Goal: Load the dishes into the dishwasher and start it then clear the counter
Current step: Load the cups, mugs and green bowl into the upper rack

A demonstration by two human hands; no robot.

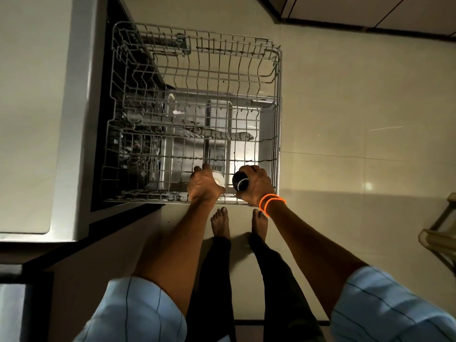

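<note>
Two cups were at the near edge of the pulled-out wire dishwasher rack [276, 99] — one apiece. The left hand [203, 185] curled round a white cup [219, 179], which was largely hidden; the right hand [254, 183] gripped a black cup [240, 181], tipped on its side, mouth facing left — two orange bangles [270, 202] sat on that wrist.

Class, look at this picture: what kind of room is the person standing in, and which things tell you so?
Most likely a home kitchen: a pulled-out dishwasher rack beside a counter, with the left hand and right hand each setting a cup in it.
</note>
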